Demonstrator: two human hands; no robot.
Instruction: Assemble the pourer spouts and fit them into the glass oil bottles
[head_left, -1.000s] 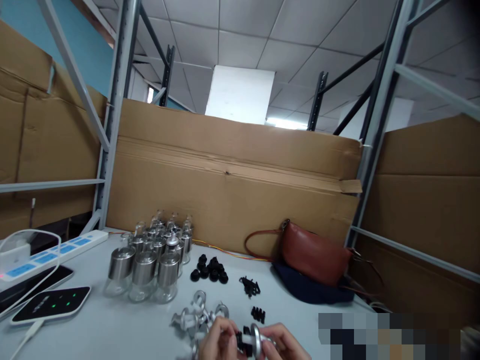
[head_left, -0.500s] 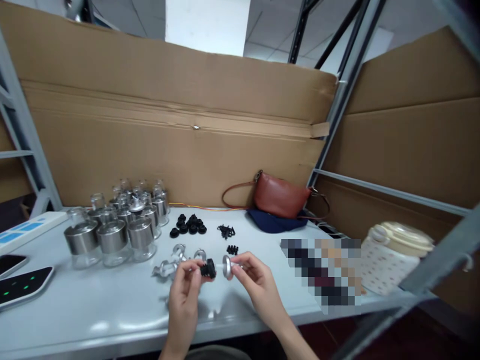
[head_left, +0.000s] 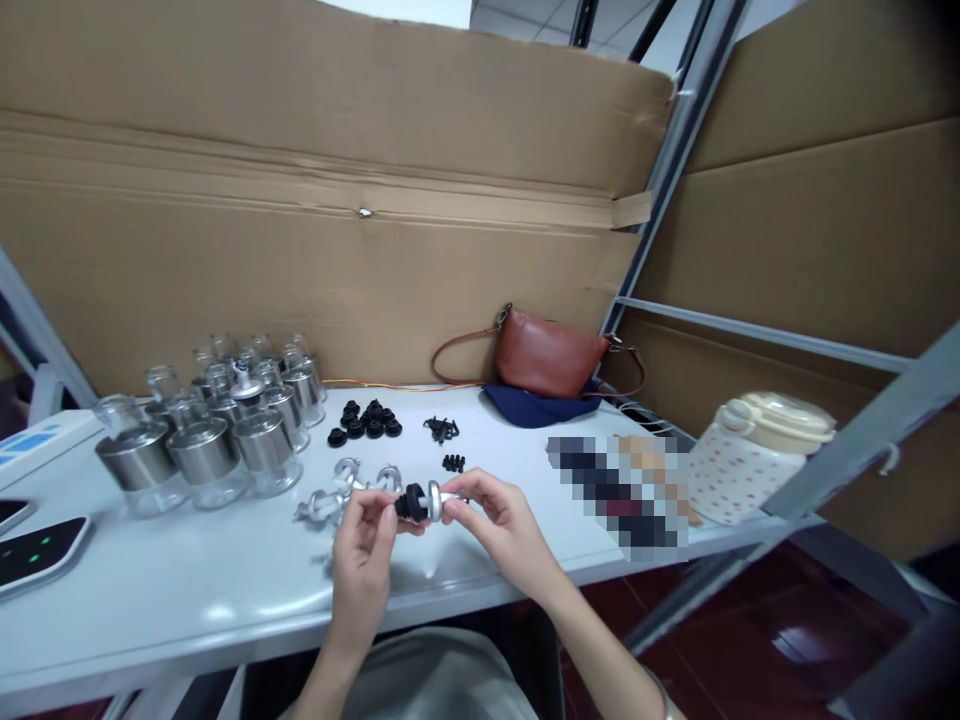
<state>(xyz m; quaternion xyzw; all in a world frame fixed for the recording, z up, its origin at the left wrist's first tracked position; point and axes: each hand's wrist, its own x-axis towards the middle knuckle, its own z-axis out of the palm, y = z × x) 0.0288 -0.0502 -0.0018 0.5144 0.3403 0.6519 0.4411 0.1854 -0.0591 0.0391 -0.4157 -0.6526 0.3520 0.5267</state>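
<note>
At lower centre, the left hand [head_left: 364,540] pinches a black stopper [head_left: 411,502] while the right hand [head_left: 501,522] is clamped on a silver cap [head_left: 435,501], the two held in line, probably so they meet squarely. Loose black plugs [head_left: 373,420] lie grouped near mid-frame, perhaps for easy reach. Glass bottles [head_left: 202,452] at left stand upright, contents not discernible; the dotted jug [head_left: 731,470] at right is lidded, its inside hidden

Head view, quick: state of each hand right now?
Left hand: closed, holding a black ribbed part.
Right hand: closed, holding a silver disc-shaped part.
</note>
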